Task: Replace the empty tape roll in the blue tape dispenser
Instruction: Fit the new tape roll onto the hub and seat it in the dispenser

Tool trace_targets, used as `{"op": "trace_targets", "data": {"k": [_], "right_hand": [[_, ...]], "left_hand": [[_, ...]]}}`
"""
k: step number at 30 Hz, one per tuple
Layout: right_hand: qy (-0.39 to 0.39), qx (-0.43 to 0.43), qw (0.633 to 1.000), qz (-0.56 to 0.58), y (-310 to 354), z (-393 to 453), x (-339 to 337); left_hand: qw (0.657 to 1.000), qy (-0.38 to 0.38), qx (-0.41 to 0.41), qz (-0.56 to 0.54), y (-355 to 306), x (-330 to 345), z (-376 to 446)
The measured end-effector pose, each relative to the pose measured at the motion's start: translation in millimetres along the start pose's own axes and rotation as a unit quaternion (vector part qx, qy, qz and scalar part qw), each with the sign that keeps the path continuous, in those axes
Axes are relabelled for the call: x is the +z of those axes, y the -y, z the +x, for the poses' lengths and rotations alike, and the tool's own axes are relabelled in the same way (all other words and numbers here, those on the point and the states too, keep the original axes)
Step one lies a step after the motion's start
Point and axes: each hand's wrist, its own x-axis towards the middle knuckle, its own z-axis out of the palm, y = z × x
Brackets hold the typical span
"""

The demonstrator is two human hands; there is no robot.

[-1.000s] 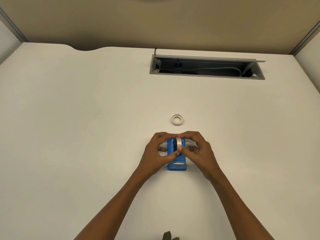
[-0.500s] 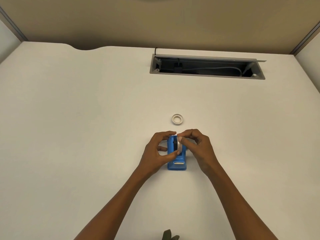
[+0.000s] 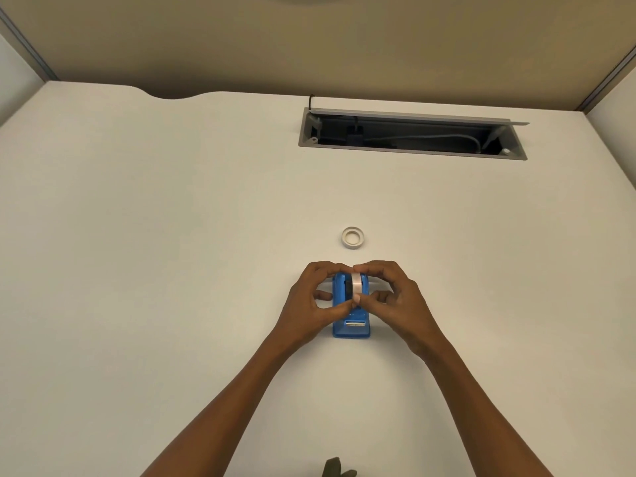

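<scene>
On a pale worktop, seen from above, a blue tape dispenser stands just in front of the person, its metal cutter facing them. Both hands close around its far half. The left hand cups the dispenser's left side, thumb and fingers closed on it to steady it. The right hand pinches a pale tape roll between thumb and fingertips; the roll stands on edge in the dispenser's well. Half a second ago the right fingers were bunched higher over the roll; now they have spread down around it and the roll shows more clearly between the blue walls, so it appears to be going into its seat. Whether it is fully seated on its hub cannot be told. Beyond the hands, well apart from the dispenser, a small white ring, likely the empty core, lies flat on the worktop. Judging by this, the old roll is out and the new one is nearly fitted; threading the tape end to the cutter seems to remain
</scene>
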Motion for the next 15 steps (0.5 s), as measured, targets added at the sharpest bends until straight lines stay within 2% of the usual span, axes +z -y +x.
{"op": "trace_targets", "data": {"k": [15], "right_hand": [[-0.062, 0.04, 0.997, 0.024, 3.3, 11.5, 10.2]], "left_hand": [[1.0, 0.01, 0.003, 0.011, -0.6, -1.8, 1.3]]}}
